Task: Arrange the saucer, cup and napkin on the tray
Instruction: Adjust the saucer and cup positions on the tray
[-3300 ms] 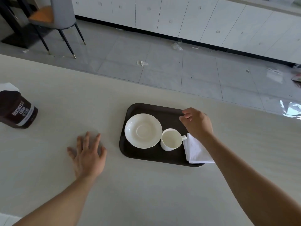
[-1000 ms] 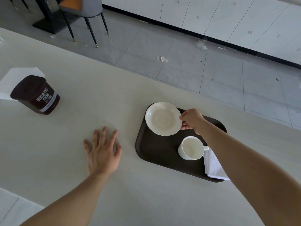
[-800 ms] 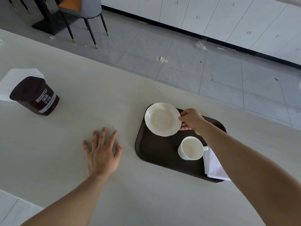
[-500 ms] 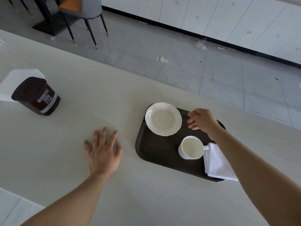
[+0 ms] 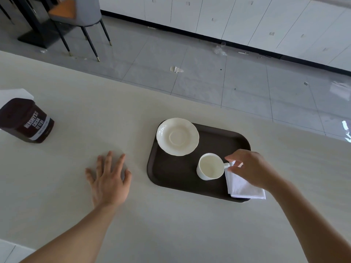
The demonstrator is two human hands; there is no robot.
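A dark brown tray [image 5: 176, 177] lies on the pale table. The white saucer [image 5: 177, 136] rests in its far left corner, overhanging the rim. An empty white cup [image 5: 209, 166] stands upright near the tray's front right, handle pointing right. A folded white napkin [image 5: 242, 186] lies at the tray's right end, partly over the edge. My right hand [image 5: 250, 168] hovers over the napkin just right of the cup handle, thumb and fingers apart around the handle, holding nothing. My left hand [image 5: 108, 179] lies flat on the table, left of the tray, fingers spread.
A dark cocoa tin [image 5: 26, 120] stands at the table's left, with a white paper [image 5: 14, 94] behind it. The table's far edge runs diagonally behind the tray; beyond it are grey floor tiles, a chair [image 5: 81, 14] and white cabinets.
My right hand set the saucer in the tray's far left corner, let go of it, and moved back and right to the cup handle. My left hand stayed put.
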